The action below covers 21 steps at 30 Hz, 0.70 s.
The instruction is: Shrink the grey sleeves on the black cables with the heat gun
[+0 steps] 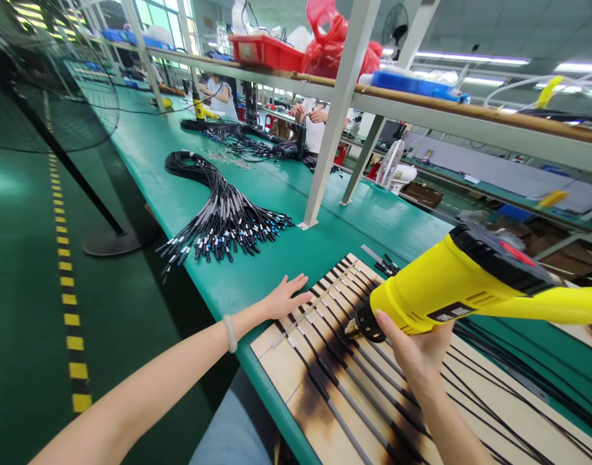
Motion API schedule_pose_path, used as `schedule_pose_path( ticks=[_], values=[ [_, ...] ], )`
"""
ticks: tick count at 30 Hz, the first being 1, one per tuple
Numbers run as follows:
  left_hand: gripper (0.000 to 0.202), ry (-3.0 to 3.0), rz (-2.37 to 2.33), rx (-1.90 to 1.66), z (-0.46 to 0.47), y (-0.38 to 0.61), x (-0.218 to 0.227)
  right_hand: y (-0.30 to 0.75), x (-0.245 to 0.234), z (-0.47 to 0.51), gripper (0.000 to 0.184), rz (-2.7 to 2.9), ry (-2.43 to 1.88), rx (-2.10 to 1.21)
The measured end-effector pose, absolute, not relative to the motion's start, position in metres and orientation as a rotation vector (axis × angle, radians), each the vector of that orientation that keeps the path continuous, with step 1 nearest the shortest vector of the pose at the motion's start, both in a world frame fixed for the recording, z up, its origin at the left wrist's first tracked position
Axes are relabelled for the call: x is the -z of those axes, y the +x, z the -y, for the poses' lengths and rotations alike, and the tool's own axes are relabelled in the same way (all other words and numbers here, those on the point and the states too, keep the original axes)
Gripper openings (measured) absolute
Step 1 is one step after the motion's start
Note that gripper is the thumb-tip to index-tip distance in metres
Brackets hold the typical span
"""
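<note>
A yellow heat gun with a black rear cap is gripped around its barrel by my right hand. Its metal nozzle points down and left, close over black cables laid side by side on a wooden board. Dark scorch marks run across the board beneath the nozzle. My left hand lies with fingers stretched out at the board's left edge, by the cable ends, holding nothing. A thin strip crosses the cables near those ends.
A bundle of black cables with white labels lies farther along the green table. A white shelf post stands beyond the board. A floor fan is at left. Two people work at the back, one person's hands raised.
</note>
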<state>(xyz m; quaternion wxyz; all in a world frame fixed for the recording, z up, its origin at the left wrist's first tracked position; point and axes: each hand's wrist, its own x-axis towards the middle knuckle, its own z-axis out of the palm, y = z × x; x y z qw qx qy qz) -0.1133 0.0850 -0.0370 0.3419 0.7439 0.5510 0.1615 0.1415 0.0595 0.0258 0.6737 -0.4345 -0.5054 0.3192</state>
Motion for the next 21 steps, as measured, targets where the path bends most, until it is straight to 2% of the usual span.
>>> schedule_pose_path(
  ticks=[10,21],
  values=[
    [0.081,1.915,-1.281,-0.457,-0.063,-0.123,0.042,0.142,-0.018,-0.06,0.085,1.155,-1.002,-0.702],
    [0.079,1.91,-1.264,-0.489,-0.062,-0.123,0.044,0.134,-0.028,-0.055,0.074,1.217,-0.988,-0.657]
  ],
)
